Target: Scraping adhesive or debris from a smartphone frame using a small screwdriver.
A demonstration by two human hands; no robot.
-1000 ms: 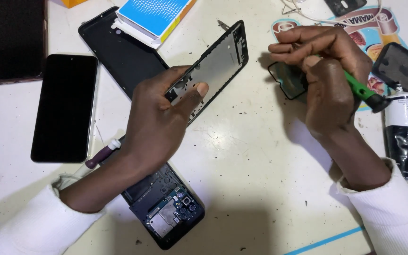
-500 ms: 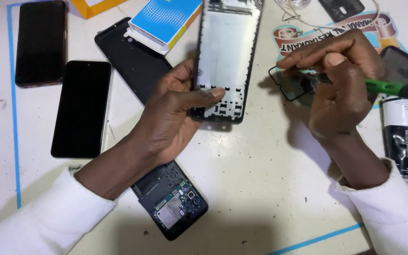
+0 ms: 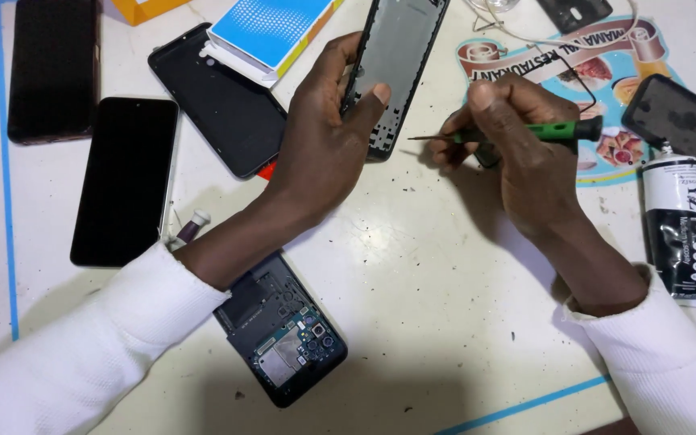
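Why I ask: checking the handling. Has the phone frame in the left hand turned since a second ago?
Yes. The phone frame has swung from a slant to nearly upright, its top now beside the blue box.

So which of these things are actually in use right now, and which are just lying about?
In use:
left hand holding the phone frame
right hand holding the green screwdriver

Lying about:
opened phone body
two dark phones
black back cover
glue tube
blue box

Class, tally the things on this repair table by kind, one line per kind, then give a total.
Whole phones, screens dark: 2
Opened phone body: 1
Phone frame: 1
Back covers: 2
Screwdriver: 1
Glue tube: 1
Blue box: 1
Total: 9
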